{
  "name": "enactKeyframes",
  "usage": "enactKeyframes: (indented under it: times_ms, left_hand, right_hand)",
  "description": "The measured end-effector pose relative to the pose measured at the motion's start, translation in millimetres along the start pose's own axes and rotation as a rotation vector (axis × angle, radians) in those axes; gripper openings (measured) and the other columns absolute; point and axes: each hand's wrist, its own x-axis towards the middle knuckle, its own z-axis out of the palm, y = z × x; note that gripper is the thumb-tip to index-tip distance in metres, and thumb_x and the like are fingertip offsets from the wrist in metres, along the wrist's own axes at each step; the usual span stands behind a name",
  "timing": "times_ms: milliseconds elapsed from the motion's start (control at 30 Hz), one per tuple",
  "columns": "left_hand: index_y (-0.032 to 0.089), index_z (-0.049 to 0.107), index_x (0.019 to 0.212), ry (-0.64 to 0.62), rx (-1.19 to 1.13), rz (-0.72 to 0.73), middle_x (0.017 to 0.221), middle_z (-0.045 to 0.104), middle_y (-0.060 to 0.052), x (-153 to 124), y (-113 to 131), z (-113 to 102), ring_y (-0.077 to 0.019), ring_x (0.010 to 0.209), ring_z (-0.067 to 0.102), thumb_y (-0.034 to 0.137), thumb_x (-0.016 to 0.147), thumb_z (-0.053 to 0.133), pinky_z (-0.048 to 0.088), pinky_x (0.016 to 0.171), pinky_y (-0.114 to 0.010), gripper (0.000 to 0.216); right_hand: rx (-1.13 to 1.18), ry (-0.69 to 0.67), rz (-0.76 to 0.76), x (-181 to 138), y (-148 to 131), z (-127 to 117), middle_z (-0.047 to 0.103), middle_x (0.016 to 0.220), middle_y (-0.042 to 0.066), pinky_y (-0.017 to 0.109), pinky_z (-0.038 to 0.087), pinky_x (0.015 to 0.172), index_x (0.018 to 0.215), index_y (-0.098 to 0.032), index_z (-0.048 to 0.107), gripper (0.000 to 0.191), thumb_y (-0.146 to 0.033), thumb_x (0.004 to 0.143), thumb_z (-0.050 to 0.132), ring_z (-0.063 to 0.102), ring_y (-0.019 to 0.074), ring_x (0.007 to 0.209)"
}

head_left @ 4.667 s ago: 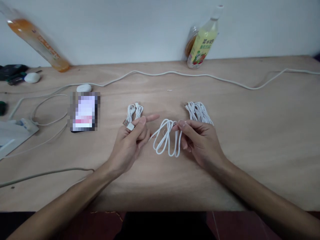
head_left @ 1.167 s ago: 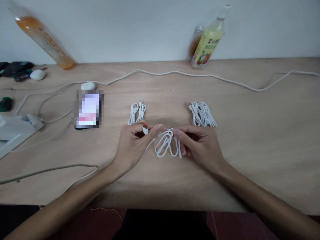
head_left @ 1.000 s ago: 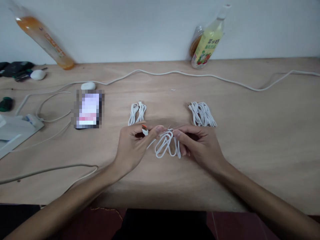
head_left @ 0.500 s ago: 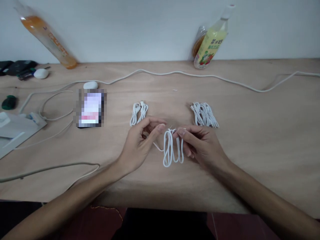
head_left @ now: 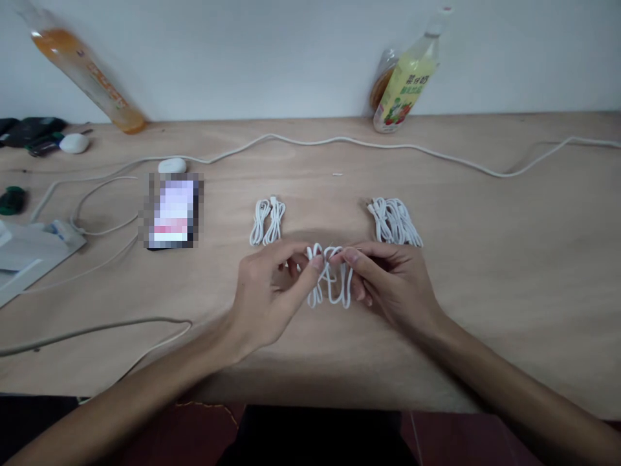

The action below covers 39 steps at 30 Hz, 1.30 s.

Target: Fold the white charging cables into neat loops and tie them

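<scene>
White cable (head_left: 330,279), one, between your hands over the near-middle part of the table (head_left: 485,259). It's gathered in several slim loops, not countable for sure, hanging toward you; can't tell whether their bottoms touch wood. Your left hand (head_left: 266,285) is half-curled, thumb and forefinger closed on the loops' left side. Your right hand (head_left: 398,278) pinches the top right of the loops between thumb and index, other fingers curled under.

Just beyond your left hand: two white bundles (head_left: 275,221), side by side. Just beyond your right: one pile (head_left: 395,221) of similar bundles, overlapping too much to count.

Farther out, one phone (head_left: 172,210), screen blurred, with one white case (head_left: 172,166) just behind it. A second, the oval case (head_left: 74,143), sits far left near black items (head_left: 33,131).

Two bottles by the wall: orange bottle (head_left: 85,81), orange drink visible inside; yellow bottle (head_left: 406,84), pale yellow, labelled with fruit. One clear container (head_left: 381,87) behind the yellow one, partly hidden, something brown inside.
</scene>
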Motion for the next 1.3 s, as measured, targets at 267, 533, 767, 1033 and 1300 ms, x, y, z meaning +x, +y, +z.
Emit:
enactKeyframes:
  times_ms: [267, 533, 767, 1033, 1300]
  left_hand:
    - [0.021, 0.075, 0.088, 0.275, -0.208, -0.168, 0.075, 0.071, 0.001, -0.7, -1.0, 2.0, -0.0143, 0.066, 0.06, 0.024, 0.097, 0.07, 0.048, 0.063, -0.029, 0.011]
    - [0.026, 0.07, 0.097, 0.387, -0.387, -0.118, 0.084, 0.07, 0.0, -1.7, -2.7, 4.0, -0.0178, 0.074, 0.067, 0.024, 0.101, 0.07, 0.059, 0.072, -0.035, 0.005]
    - [0.028, 0.066, 0.087, 0.44, -0.535, -0.097, 0.087, 0.062, -0.002, -3.3, -2.3, 7.4, -0.0211, 0.078, 0.06, 0.033, 0.098, 0.07, 0.055, 0.07, -0.038, 0.013]
    - [0.027, 0.056, 0.063, 0.233, -0.394, 0.12, 0.074, 0.052, -0.006, 2.6, -7.6, -1.0, -0.0277, 0.079, 0.052, 0.048, 0.1, 0.06, 0.046, 0.075, -0.045, 0.043]
    - [0.024, 0.052, 0.054, -0.101, -0.541, -0.083, 0.095, 0.067, -0.011, 5.2, -1.1, -15.8, -0.0343, 0.102, 0.066, 0.06, 0.097, 0.062, 0.056, 0.098, -0.055, 0.057]
  right_hand:
    - [0.032, 0.104, 0.017, 2.9, 2.6, -0.6, 0.058, 0.046, -0.004, 0.018, 0.036, 0.041, 0.084, -0.021, 0.091, 0.026, -0.046, 0.089, 0.088, 0.046, 0.0059, 0.041]
    - [-0.017, 0.125, 0.047, 5.6, 0.5, -1.6, 0.055, 0.044, -0.005, 0.021, 0.03, 0.038, 0.085, -0.021, 0.09, 0.032, -0.052, 0.089, 0.087, 0.04, 0.0065, 0.038]
    - [0.003, 0.069, 0.117, 5.8, 2.9, -3.3, 0.054, 0.044, -0.006, 0.021, 0.027, 0.037, 0.086, -0.019, 0.089, 0.039, -0.058, 0.089, 0.085, 0.037, 0.0063, 0.038]
    - [0.001, 0.028, 0.099, 4.7, 2.6, -3.9, 0.055, 0.044, -0.006, 0.02, 0.026, 0.037, 0.087, -0.02, 0.089, 0.036, -0.056, 0.091, 0.084, 0.038, 0.0058, 0.038]
    - [0.011, 0.057, 0.084, 5.6, 0.1, -1.3, 0.053, 0.043, -0.006, 0.022, 0.028, 0.038, 0.083, -0.02, 0.088, 0.04, -0.06, 0.087, 0.086, 0.037, 0.0065, 0.038]
